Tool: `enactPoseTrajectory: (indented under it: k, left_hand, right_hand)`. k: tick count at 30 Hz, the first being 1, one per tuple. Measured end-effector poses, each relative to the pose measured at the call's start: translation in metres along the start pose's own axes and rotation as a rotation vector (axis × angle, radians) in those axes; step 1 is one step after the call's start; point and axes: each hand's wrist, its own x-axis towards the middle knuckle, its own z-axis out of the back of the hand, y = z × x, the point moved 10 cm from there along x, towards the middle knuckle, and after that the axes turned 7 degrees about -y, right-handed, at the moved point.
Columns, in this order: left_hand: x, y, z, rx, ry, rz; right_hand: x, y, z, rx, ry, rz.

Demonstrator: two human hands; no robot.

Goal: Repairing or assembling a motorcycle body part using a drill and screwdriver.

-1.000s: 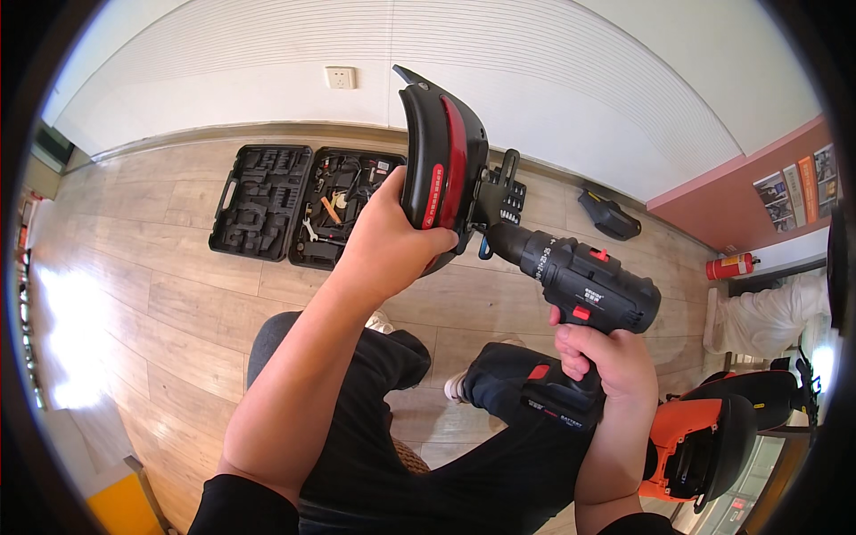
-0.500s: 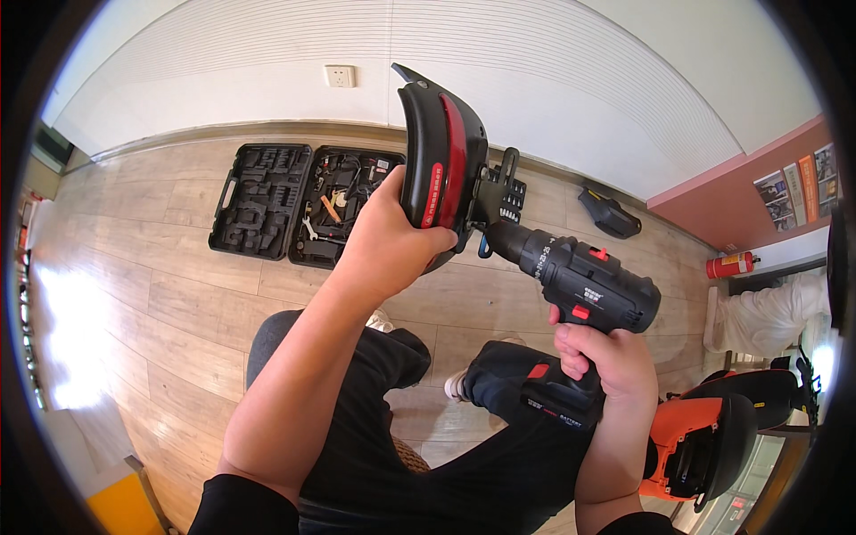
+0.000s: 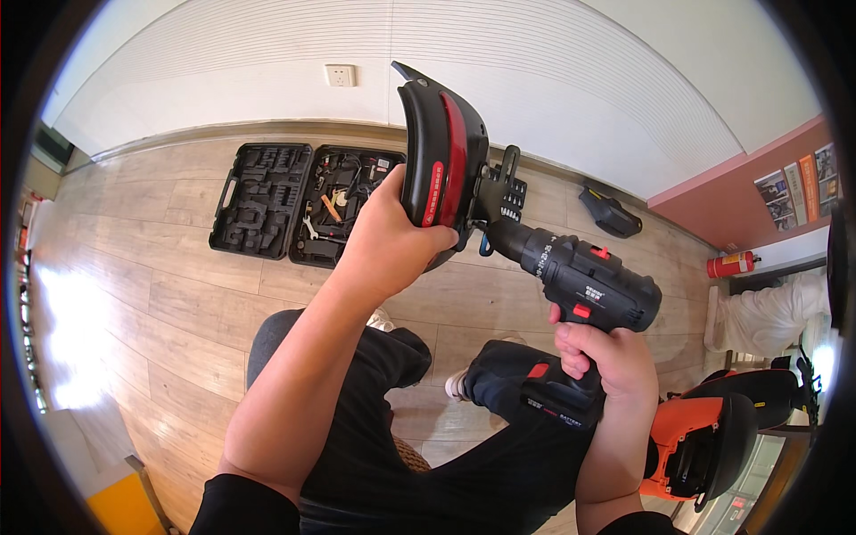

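Note:
My left hand [image 3: 397, 234] grips the lower end of a black, curved, padded backrest [image 3: 424, 147] with a red reflector strip along its side. A black metal bracket [image 3: 490, 192] is attached to its right side. In my right hand [image 3: 602, 352] is a black cordless drill [image 3: 593, 285] with red switches, held by its handle, the battery underneath. The drill's chuck points left at the bracket's lower end. Its tip meets the bracket area, but the bit and any screw are too small to make out.
An open black tool case [image 3: 260, 201] with loose tools lies on the wooden floor by the wall. Behind the bracket sits a bit set [image 3: 514, 198]; farther right are a black part [image 3: 610, 212] and a red fire extinguisher [image 3: 731, 265]. An orange-and-black scooter body [image 3: 691, 441] stands at right.
Almost nothing differs. Both hands, the backrest and the drill keep nearly the same place, with only a very slight shift.

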Motion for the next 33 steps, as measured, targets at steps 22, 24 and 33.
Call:
enactPoseTrajectory:
  k: [22,24,33]
  left_hand:
    - [-0.009,0.004,-0.014,0.077,0.199,0.077]
    - [-0.006,0.017,-0.018,0.160,0.272,0.157]
    - [-0.015,0.025,-0.027,0.097,0.329,0.276]
  right_hand:
    - [-0.015,0.042,-0.002,-0.853,0.159,0.642]
    - [-0.011,0.041,0.000,-0.838,0.169,0.620]
    - [-0.016,0.033,0.017,-0.687,0.210,0.469]
